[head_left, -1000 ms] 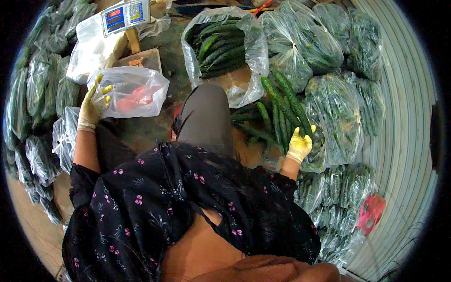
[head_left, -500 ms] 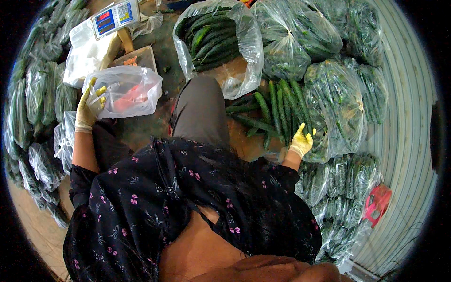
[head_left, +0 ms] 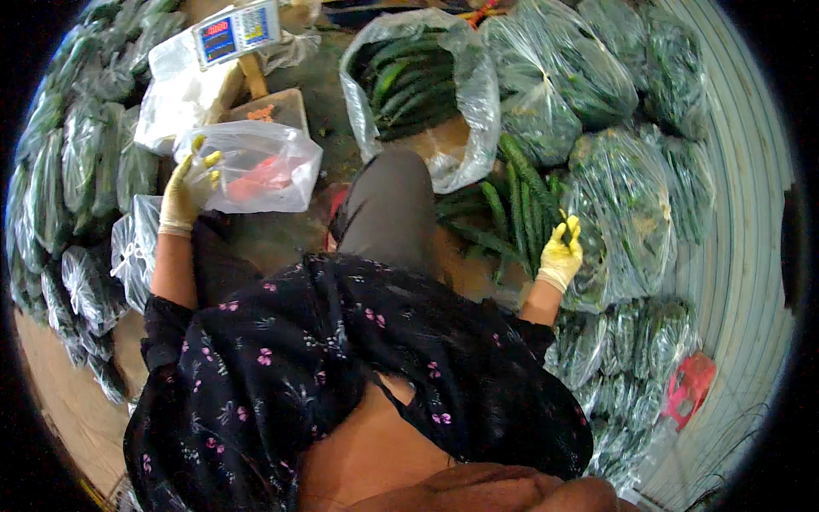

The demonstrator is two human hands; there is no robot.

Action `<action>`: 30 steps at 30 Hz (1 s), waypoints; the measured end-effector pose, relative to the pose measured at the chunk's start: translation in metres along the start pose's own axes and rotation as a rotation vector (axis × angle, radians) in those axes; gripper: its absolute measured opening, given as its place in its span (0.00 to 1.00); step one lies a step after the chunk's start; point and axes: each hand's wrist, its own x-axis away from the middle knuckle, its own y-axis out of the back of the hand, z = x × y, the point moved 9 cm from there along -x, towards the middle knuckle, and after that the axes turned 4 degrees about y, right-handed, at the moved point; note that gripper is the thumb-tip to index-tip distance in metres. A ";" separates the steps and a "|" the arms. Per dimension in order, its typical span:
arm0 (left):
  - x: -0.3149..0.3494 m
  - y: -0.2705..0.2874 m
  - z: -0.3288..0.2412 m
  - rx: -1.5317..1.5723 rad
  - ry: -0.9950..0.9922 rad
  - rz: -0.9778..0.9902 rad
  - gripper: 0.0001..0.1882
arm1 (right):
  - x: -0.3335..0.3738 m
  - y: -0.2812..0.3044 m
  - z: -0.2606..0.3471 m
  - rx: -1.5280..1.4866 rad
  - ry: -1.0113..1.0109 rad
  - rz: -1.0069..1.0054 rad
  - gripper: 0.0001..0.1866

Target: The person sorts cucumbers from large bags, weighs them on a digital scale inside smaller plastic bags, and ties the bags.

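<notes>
My left hand, in a yellowish glove, is at the left side of a white translucent plastic bag. Its fingers are spread against the bag, and the bag's mouth gapes beside them. Something red shows through the plastic. On the right, my gloved right hand is half curled with fingers apart, right beside a heap of loose green cucumbers. I see nothing held in it. A large clear bag stands wide-mouthed beyond my knee, with many cucumbers lying inside.
A digital scale stands at the far left, its platform behind the white bag. Tied bags of cucumbers crowd the right, along a corrugated wall. More bagged cucumbers line the left. A pink plastic item lies lower right.
The whole view has shifted, so most things sit further right. My right hand has moved slightly closer to the cucumber heap's right edge, its fingers more upright. The left hand stays at the bag.
</notes>
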 end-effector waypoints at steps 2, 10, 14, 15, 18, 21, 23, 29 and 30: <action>-0.002 -0.004 0.000 0.080 -0.010 0.050 0.26 | -0.008 -0.044 -0.021 -0.111 -0.080 0.071 0.24; 0.007 -0.117 0.018 -0.420 -0.187 0.212 0.20 | 0.046 -0.233 -0.187 -0.287 -0.601 0.346 0.25; 0.003 -0.156 0.038 0.095 0.006 0.100 0.20 | 0.079 -0.257 -0.256 -0.331 -0.828 0.406 0.25; 0.005 -0.156 0.040 0.075 -0.014 0.094 0.20 | 0.089 -0.260 -0.274 -0.316 -0.875 0.412 0.25; 0.009 -0.154 0.046 0.217 -0.066 0.008 0.12 | 0.113 -0.266 -0.297 -0.236 -0.925 0.461 0.25; 0.013 -0.133 0.054 0.314 -0.080 -0.128 0.10 | 0.135 -0.267 -0.310 -0.155 -0.950 0.457 0.25; 0.016 -0.119 0.058 0.296 -0.091 -0.186 0.10 | 0.144 -0.262 -0.317 -0.075 -0.959 0.462 0.24; 0.007 -0.093 0.091 0.387 0.019 -0.183 0.06 | 0.149 -0.254 -0.324 0.014 -0.954 0.380 0.22; 0.012 -0.090 0.103 0.432 0.139 -0.214 0.07 | 0.148 -0.259 -0.323 0.022 -0.939 0.364 0.20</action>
